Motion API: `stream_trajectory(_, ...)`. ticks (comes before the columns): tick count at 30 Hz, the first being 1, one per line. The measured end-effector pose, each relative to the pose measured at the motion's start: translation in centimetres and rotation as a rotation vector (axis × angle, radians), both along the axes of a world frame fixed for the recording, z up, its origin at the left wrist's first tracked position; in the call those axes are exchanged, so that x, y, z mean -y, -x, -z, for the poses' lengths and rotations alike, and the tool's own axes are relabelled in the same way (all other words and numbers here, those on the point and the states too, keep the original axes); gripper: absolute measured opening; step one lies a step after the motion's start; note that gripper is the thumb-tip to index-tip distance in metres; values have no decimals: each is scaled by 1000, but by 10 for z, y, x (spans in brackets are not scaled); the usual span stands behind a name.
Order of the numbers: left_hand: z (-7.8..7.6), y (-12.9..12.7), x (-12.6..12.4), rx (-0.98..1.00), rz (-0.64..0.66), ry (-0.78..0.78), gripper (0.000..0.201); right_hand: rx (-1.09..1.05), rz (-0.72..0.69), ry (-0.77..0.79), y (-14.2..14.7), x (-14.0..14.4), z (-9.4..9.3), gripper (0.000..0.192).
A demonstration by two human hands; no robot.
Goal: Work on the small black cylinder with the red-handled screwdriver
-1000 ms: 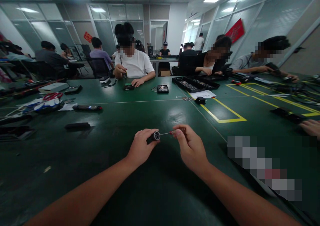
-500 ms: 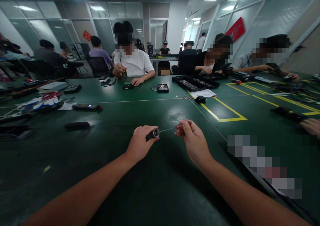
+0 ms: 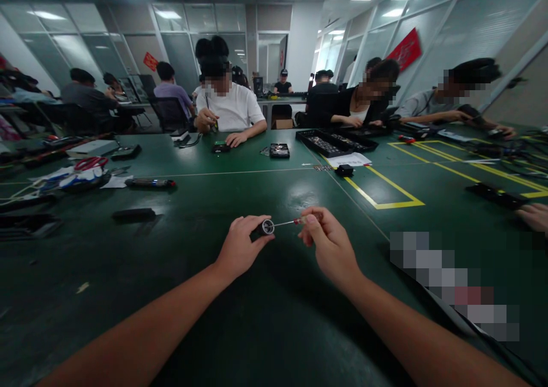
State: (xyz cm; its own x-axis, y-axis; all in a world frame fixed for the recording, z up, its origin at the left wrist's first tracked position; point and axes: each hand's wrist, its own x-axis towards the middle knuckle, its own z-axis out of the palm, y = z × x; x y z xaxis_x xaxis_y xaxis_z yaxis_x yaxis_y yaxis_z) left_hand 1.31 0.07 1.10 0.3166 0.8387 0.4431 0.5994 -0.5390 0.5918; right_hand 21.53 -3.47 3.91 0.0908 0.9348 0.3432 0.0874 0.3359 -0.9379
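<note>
Just above the green table, my left hand (image 3: 240,244) is closed around a short black cylinder (image 3: 268,227) whose open, silver-rimmed end faces right and toward me. Most of the cylinder's body is hidden by my fingers. My right hand (image 3: 329,241) grips the handle of a small screwdriver (image 3: 302,220), with a red collar and a thin metal shaft. The shaft points left and its tip meets the cylinder's open end; whether it touches a screw inside is too small to tell.
On the left lie a black bar-shaped part (image 3: 133,214), a dark pen-like tool (image 3: 150,183) and red-handled pliers or scissors (image 3: 91,163). A small black block (image 3: 344,170) and black parts trays (image 3: 325,141) stand farther back. Yellow tape (image 3: 400,205) marks the right. Co-workers sit across the table.
The screwdriver has turned in my right fingers, so its red collar and handle show more clearly. My right fingers have shifted slightly; the left hand and cylinder stay nearly in place.
</note>
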Motion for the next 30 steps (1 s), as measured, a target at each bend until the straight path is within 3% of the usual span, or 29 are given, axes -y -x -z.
stream_trajectory(4,1,0,0,-25,28,9,37,104,73,-16,-1,4,0,37)
stream_trajectory(9,2,0,1,-35,23,23,38,189,125,-59,-3,7,0,20)
stream_trajectory(13,2,-1,1,-41,3,9,37,216,97,-73,-1,6,1,21)
stream_trajectory(17,-2,-1,0,-58,13,-40,38,-61,108,58,-2,-6,6,25)
stream_trajectory(20,-4,0,-3,-89,23,-74,38,-354,11,217,-7,-19,9,28)
stream_trajectory(22,-4,0,-4,-91,22,-49,38,-387,55,184,-9,-22,9,27)
stream_trajectory(30,2,1,-2,-81,35,-33,38,-84,146,40,-4,-11,7,26)
